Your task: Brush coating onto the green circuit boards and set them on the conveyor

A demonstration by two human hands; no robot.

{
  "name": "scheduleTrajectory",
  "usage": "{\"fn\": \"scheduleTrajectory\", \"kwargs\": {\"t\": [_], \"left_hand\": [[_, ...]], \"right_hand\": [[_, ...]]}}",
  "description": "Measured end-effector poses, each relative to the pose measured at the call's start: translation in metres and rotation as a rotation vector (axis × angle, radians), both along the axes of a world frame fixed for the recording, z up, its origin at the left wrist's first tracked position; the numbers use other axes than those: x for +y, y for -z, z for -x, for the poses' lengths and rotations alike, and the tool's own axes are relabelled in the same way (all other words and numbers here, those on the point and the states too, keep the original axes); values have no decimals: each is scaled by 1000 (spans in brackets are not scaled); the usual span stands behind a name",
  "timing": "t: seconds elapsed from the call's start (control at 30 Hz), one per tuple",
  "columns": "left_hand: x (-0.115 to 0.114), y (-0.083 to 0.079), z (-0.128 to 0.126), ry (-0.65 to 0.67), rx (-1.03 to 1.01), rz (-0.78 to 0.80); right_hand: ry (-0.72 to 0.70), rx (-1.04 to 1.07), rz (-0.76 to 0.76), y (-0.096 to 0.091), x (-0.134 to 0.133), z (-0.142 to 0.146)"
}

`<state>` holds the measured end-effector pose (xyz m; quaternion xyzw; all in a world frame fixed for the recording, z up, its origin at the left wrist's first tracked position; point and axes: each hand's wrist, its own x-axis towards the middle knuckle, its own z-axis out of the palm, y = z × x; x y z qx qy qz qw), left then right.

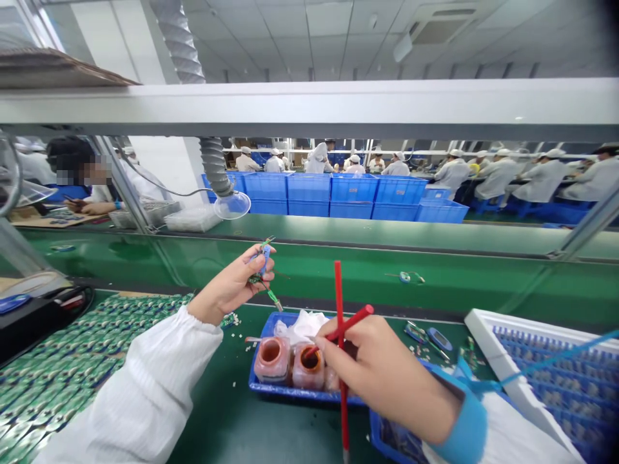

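My left hand (pixel 235 283) is raised over the green bench, closed on a small circuit board assembly (pixel 262 264) with a blue part and thin wires hanging from it. My right hand (pixel 382 370) is closed around two red sticks (pixel 338 303); one stands nearly upright, the other slants down with its tip dipped into the right of two small orange jars (pixel 309 366). The left orange jar (pixel 271 359) sits beside it. Both jars rest in a shallow blue tray (pixel 264 385) with a crumpled white cloth (pixel 302 325) behind them. A blue wrist strap (pixel 467 425) circles my right wrist.
Sheets of green circuit boards (pixel 53 380) lie at the left. A white tray with blue slots (pixel 556 374) sits at the right. A green conveyor (pixel 387 274) runs across in front, carrying a small part (pixel 405 277). Blue crates (pixel 353 193) and several white-coated workers are beyond.
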<state>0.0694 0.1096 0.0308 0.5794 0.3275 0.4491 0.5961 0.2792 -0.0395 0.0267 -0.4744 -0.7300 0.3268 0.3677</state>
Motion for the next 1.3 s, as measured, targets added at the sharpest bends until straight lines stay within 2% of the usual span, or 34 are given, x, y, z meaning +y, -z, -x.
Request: {"fn": "scheduleTrajectory", "kwargs": {"t": [0.27, 0.47, 0.6, 0.8, 1.0, 1.3], "left_hand": [[-27, 3, 2, -104, 2, 27], [-44, 1, 12, -236, 13, 57], [-58, -4, 12, -311, -130, 142], [-76, -14, 8, -300, -357, 214], [-90, -21, 4, -270, -453, 241], [-100, -24, -2, -208, -327, 64]], "right_hand": [[-24, 142, -191, -8, -23, -18], [-38, 102, -146, -13, -33, -22], [-35, 100, -125, -13, -41, -26], [-22, 140, -139, -13, -46, -30], [-17, 174, -81, -10, -49, -29], [61, 240, -11, -8, -43, -30]]}}
